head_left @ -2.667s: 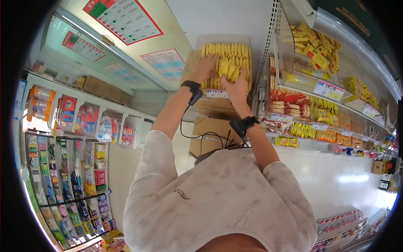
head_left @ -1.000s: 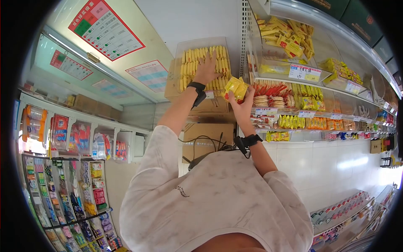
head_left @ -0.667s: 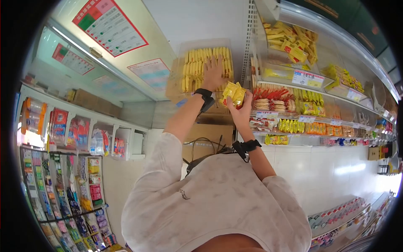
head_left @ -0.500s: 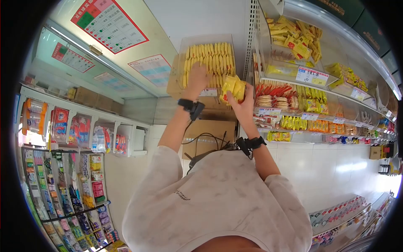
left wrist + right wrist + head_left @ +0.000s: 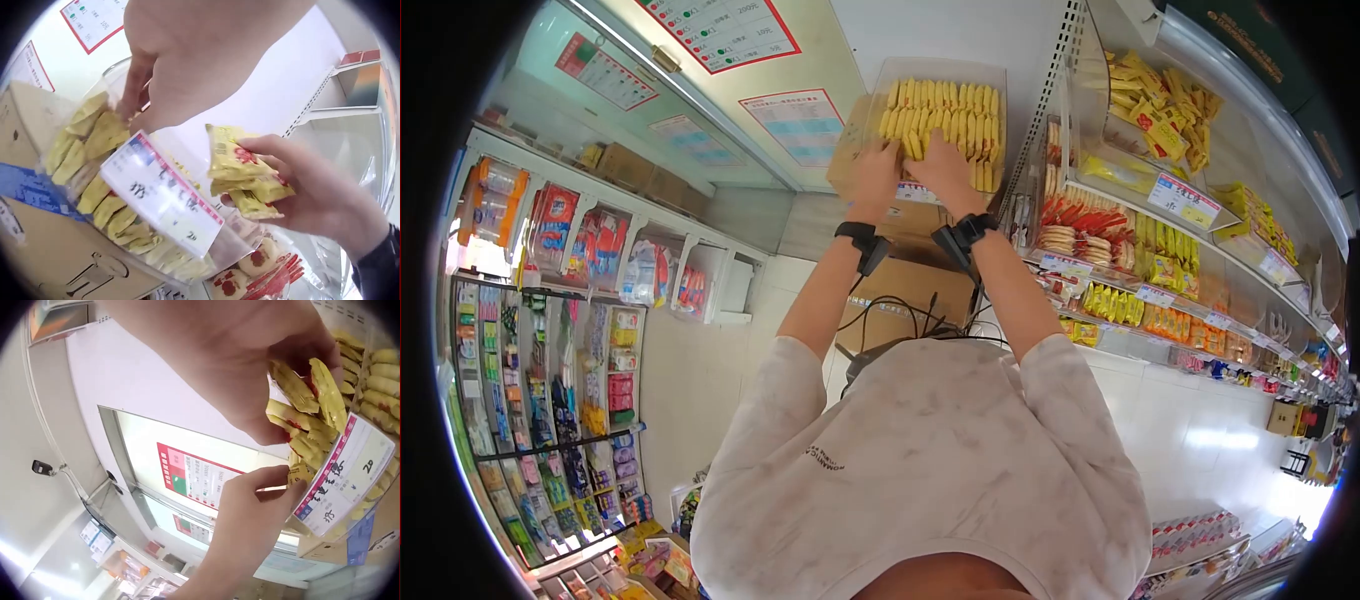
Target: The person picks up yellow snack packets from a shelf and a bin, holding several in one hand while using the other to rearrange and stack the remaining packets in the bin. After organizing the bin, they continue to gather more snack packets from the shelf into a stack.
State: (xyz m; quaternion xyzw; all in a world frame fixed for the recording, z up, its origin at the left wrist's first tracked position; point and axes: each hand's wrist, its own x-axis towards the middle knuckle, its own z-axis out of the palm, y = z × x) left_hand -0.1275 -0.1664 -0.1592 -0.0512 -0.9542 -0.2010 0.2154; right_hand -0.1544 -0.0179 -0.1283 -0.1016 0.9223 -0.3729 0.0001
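Observation:
A clear plastic bin (image 5: 1002,80) holds rows of yellow snack packets (image 5: 985,105) standing on edge. Both hands are at its front side. My right hand (image 5: 942,168) grips several yellow packets (image 5: 240,153), printed in red, which show in the left wrist view. In the right wrist view these are low over the packed rows. My left hand (image 5: 875,178) is at the bin's front left corner, pinching a yellow packet (image 5: 298,474) between thumb and fingers. A white price tag (image 5: 344,478) hangs on the bin's front wall, below the hands.
Cardboard boxes (image 5: 890,300) stand below and beside the bin. To the right, shelves carry loose yellow packets (image 5: 1155,140), round biscuits (image 5: 1080,240) and more bagged snacks. A glass-fronted counter is on the left. Black cables (image 5: 900,318) run near the waist.
The right hand has brought its packets from the bin's right front back over the front rows. The left hand has gone from spread over the rows to the front left corner. The head view has shifted.

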